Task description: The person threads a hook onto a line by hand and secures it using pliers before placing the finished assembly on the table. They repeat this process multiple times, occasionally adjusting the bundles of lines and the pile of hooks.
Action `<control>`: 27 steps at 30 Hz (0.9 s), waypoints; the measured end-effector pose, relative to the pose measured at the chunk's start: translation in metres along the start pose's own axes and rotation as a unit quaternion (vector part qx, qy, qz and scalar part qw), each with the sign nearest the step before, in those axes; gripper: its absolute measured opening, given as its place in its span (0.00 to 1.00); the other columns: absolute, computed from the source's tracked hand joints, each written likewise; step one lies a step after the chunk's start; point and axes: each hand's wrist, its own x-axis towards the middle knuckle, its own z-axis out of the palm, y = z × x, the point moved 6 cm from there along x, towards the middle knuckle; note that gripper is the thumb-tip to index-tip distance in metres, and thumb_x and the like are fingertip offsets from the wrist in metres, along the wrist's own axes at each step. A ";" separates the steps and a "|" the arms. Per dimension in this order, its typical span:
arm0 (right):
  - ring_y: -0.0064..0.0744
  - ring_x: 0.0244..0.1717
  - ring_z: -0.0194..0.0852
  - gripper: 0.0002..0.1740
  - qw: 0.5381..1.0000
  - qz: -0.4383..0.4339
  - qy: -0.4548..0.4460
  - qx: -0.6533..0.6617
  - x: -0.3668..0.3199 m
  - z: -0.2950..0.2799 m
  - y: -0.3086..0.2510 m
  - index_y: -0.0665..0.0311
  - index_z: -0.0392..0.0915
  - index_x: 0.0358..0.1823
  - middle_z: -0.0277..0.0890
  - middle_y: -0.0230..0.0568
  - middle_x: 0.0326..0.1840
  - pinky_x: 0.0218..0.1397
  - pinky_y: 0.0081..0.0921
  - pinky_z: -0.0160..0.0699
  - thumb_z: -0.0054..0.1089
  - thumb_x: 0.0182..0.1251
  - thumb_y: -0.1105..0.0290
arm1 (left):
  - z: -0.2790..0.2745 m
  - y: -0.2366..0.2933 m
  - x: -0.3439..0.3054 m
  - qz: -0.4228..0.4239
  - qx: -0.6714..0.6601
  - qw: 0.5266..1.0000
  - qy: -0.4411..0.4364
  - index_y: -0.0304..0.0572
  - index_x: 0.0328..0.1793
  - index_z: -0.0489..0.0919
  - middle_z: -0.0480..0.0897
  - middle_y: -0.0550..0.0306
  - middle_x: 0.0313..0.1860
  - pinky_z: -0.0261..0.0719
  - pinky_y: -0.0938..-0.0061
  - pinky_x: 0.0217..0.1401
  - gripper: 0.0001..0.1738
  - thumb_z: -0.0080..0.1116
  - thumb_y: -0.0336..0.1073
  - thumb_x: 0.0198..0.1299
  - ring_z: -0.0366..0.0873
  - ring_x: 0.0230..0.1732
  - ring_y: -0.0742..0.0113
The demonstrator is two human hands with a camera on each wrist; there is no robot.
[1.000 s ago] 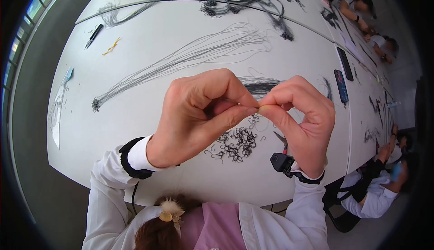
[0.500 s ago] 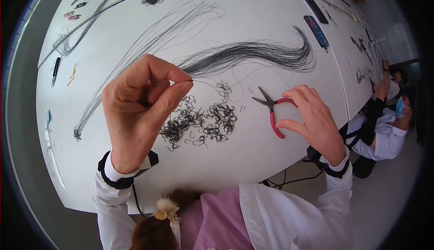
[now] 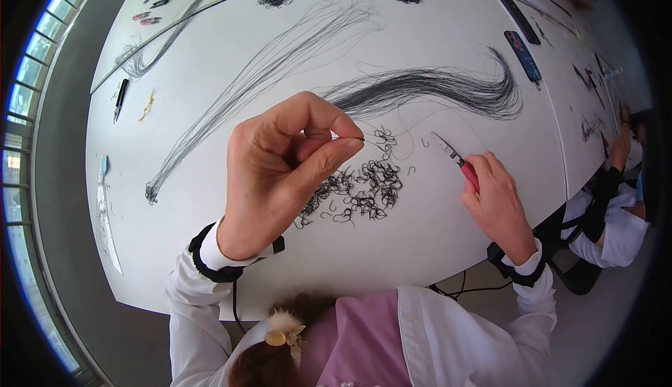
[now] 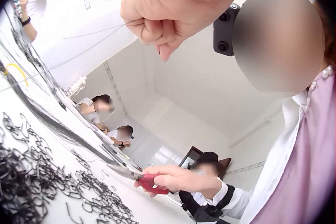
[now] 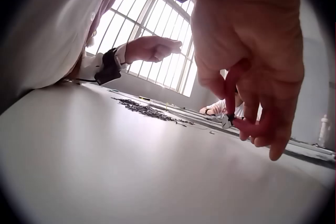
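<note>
Above the table, the left hand (image 3: 273, 166) pinches the end of a thin fishing line between thumb and curled forefinger. Fine strands of this line (image 4: 97, 33) trail from its fingers in the left wrist view; whatever else lies between the fingertips is hidden. Lower to the right, the right hand (image 3: 497, 205) grips red-handled pliers (image 3: 467, 170), their metal jaws pointing up and left. Between the hands a pile of dark fish hooks (image 3: 381, 177) lies on the table, a few loose ones beside it. Beyond the hooks stretches a thick bundle of dark line (image 3: 427, 82).
A thinner line bundle (image 3: 168, 166) runs diagonally at left. Nearby are a black pen-like tool (image 3: 120, 100), a yellow tie (image 3: 147, 105) and a clear ruler (image 3: 106, 226). Two phones (image 3: 521, 58) lie at far right. Other people sit along the right side.
The hands have parted: the right hand went from the left fingertips down to the pliers, which lay spread on the table, and closed around their handles. The left hand keeps its pinch.
</note>
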 end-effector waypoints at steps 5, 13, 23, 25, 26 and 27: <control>0.42 0.35 0.69 0.22 0.976 -0.057 0.032 0.209 0.012 -0.037 -0.032 0.69 0.65 0.43 0.64 0.46 0.39 0.39 0.32 0.71 0.50 0.41 0.84 | 0.000 -0.001 0.000 -0.006 -0.029 1.000 0.005 0.34 0.31 0.76 0.78 0.62 0.25 0.64 0.91 0.28 0.06 0.64 0.22 0.51 0.68 0.24 0.85; 0.42 0.35 0.70 0.31 0.948 -0.259 0.118 0.142 0.022 -0.052 -0.079 0.70 0.62 0.47 0.60 0.50 0.45 0.36 0.31 0.71 0.52 0.32 0.85 | -0.003 0.002 -0.001 0.002 -0.022 1.000 0.015 0.34 0.30 0.77 0.77 0.64 0.24 0.60 0.91 0.27 0.06 0.64 0.23 0.51 0.64 0.23 0.86; 0.42 0.34 0.71 0.29 0.951 -0.248 0.111 0.149 0.026 -0.048 -0.083 0.69 0.63 0.46 0.62 0.49 0.41 0.36 0.32 0.73 0.50 0.33 0.87 | -0.004 0.003 -0.001 -0.001 -0.040 0.999 0.013 0.35 0.31 0.77 0.78 0.63 0.26 0.63 0.91 0.28 0.06 0.64 0.21 0.50 0.68 0.25 0.86; 0.42 0.34 0.71 0.29 0.950 -0.249 0.111 0.151 0.026 -0.048 -0.084 0.69 0.63 0.45 0.63 0.49 0.41 0.36 0.32 0.73 0.50 0.34 0.87 | -0.004 0.004 -0.001 0.006 -0.024 1.000 0.009 0.34 0.31 0.77 0.78 0.63 0.26 0.64 0.91 0.29 0.06 0.64 0.22 0.51 0.68 0.25 0.86; 0.42 0.34 0.71 0.28 0.951 -0.246 0.110 0.151 0.026 -0.048 -0.084 0.69 0.63 0.45 0.63 0.48 0.41 0.35 0.32 0.73 0.50 0.34 0.87 | -0.004 0.004 -0.001 0.006 -0.024 1.000 0.009 0.34 0.31 0.77 0.78 0.63 0.26 0.64 0.91 0.29 0.06 0.64 0.22 0.51 0.68 0.25 0.86; 0.41 0.33 0.71 0.27 0.952 -0.244 0.108 0.151 0.026 -0.048 -0.084 0.69 0.63 0.44 0.63 0.48 0.40 0.35 0.32 0.73 0.50 0.34 0.87 | -0.004 0.003 -0.002 0.007 -0.028 1.000 0.010 0.34 0.31 0.77 0.78 0.63 0.26 0.64 0.92 0.29 0.06 0.64 0.22 0.51 0.68 0.25 0.86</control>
